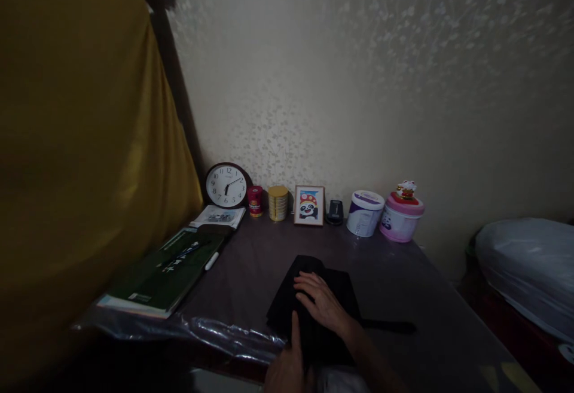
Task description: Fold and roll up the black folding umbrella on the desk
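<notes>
Closest, the left hand [286, 368] points one finger over black cloth [316, 338]; whether the others grip, I can't tell. The right hand [321, 302] lies flat, unclenched, atop that cloth on the worktop [251, 285]. Farther back stand a clock [228, 186] and a framed panda picture [309, 206].

Black, soft-looking item [323, 339] laid out on worktop [264, 255], near front edge; 1 narrow strap [389, 325] stretched rightward, surface partly hidden.

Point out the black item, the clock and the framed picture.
Black item [316, 340], head view: lower middle surface.
Clock [226, 186], head view: middle of its dial.
Framed picture [308, 207], head view: its panda image.
</notes>
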`<state>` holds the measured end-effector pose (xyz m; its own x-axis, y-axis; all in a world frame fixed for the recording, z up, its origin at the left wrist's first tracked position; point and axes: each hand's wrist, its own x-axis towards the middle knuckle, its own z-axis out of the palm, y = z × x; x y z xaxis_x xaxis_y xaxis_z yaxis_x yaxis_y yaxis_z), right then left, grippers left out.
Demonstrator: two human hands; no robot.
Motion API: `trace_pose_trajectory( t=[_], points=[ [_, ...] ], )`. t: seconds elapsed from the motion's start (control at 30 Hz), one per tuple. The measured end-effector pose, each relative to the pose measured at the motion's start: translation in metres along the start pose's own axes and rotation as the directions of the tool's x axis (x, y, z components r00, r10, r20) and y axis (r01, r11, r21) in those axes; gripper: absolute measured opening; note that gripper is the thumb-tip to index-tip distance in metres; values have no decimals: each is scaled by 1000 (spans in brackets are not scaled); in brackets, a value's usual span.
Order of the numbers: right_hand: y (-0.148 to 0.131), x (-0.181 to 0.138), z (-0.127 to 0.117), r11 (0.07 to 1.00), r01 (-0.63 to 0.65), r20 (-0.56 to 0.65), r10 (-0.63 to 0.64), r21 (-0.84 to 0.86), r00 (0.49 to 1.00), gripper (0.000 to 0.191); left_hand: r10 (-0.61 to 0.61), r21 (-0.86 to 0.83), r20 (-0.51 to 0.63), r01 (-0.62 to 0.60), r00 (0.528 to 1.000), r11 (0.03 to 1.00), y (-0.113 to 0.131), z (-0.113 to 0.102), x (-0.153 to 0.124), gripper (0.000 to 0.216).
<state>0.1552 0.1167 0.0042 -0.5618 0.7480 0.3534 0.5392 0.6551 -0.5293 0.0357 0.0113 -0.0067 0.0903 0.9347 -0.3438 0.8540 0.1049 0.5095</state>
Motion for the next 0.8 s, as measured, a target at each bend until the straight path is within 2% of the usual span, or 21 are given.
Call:
trace_pose_trajectory(
  t=[0.2, 0.3, 0.4, 0.5, 0.57, 0.67, 0.8],
  points=[
    [48, 39, 10, 989, -18, 26, 22, -146, 999, 31, -71, 50, 65, 68, 995, 996, -1, 3, 6, 82],
    [65, 57, 11, 964, -101, 40, 114, -246, 993, 33, -71, 44, 71, 68, 995, 997, -1, 3, 8, 80],
    [70, 67, 10, 931, -173, -7, 180, -320, 984, 33, -80, 25, 72, 78, 994, 997, 0, 2, 8, 80],
    [60, 63, 12, 934, -122, -50, 112, -336, 992, 33, -117, 23, 87, 115, 989, 993, 1, 1, 8, 79],
    [45, 52, 16, 947, -46, -6, 47, -318, 999, 33, -127, 12, 94, 127, 987, 992, 2, 2, 9, 80],
    [16, 30, 23, 968, 6, 91, 18, -253, 996, 37, -115, -5, 86, 116, 990, 993, 1, 3, 11, 81],
    [-22, 2, 23, 994, 69, 162, -55, -86, 985, 39, -146, 9, 107, 146, 983, 989, -1, 4, 15, 79]
  ],
)
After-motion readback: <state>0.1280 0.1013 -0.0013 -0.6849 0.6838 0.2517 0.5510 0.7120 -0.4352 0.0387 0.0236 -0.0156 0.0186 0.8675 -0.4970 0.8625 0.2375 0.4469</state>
